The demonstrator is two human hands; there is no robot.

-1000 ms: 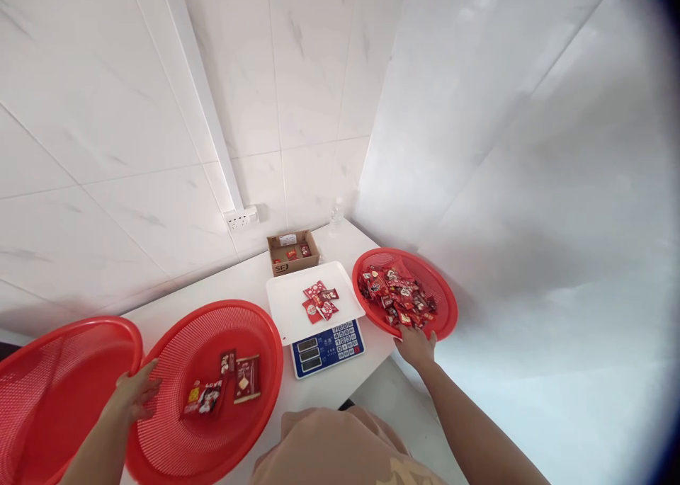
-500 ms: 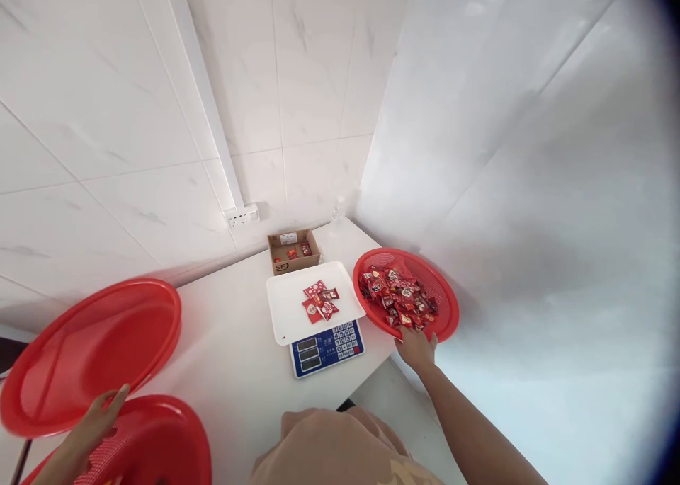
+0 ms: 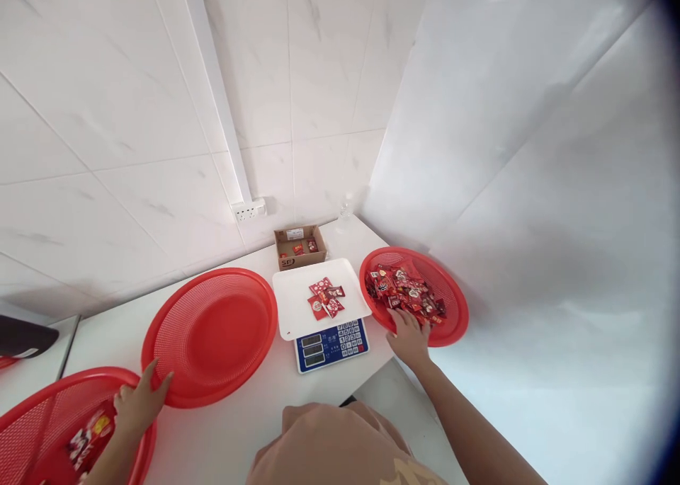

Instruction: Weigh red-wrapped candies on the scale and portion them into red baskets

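My left hand (image 3: 139, 401) is at the near left rim of a red plastic basket (image 3: 223, 336), thumb and fingers gripping the edge. This basket has nothing in it and stands on the table left of a scale. My right hand (image 3: 410, 340) reaches over the near rim of another red basket (image 3: 454, 315). Its fingers are spread and rest at the edge of a heap of red-wrapped snack packets (image 3: 406, 287). Between the baskets, several red packets (image 3: 325, 297) lie on the white tray (image 3: 292, 311) of a digital scale (image 3: 332, 347).
A third red basket (image 3: 95, 375) at lower left holds a few packets (image 3: 91, 435). Behind the scale stand a small cardboard box (image 3: 300, 258) with packets inside and a clear bottle (image 3: 346, 207). Tiled walls close off the back and right. A dark cylindrical object (image 3: 26, 338) lies far left.
The basket without contents has moved right from its tilted position over the lower-left basket, down beside the scale, with my left hand. My right hand has shifted from the rim inward to the packets.
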